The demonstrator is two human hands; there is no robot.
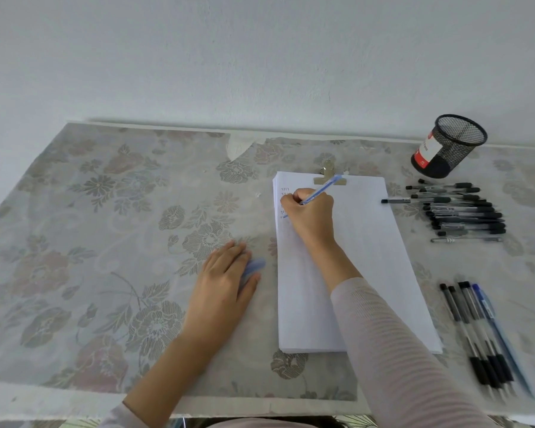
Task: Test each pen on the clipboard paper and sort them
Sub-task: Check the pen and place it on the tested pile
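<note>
I see the left hand (226, 282) lying flat, fingers relaxed, on the floral cloth (90, 242). Farther out, the right hand (309, 214) grasps a blue pen (320, 190), its tip at the paper's (368, 257) upper left. Beyond, a mesh cup (448, 146) stands by the white wall (260, 57).

Soft, even, cool daylight leaves only faint shadows. The wide lens bows the far edge of the grey floral-patterned tabletop (105, 211). The row of black and blue plastic pens (482, 335) at lower right smears with blur.
</note>
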